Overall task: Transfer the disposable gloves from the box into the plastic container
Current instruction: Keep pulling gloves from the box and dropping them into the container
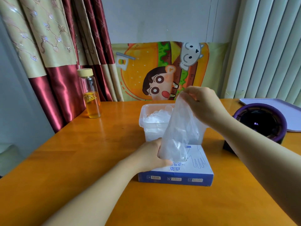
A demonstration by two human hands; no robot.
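Glove [180, 131], thin clear film, looks almost weightless, limp and clingy, easily torn; a light pinch at one end should do. It hangs over the box [195, 170], mid-tabletop [81, 152] toward the near edge. Just behind stands the container [143, 121], which holds more gloves [156, 116]. The right hand [203, 106] is raised, wrist bent, fingers [187, 93] pinched on the top. The left hand [149, 155] rests on the box, fingers curled at the lower end; whether they grip I cannot tell.

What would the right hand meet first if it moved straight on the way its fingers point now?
Probably the plastic container, lying down-left of the right hand, where its fingertips point while pinching a glove. Depth is unclear.
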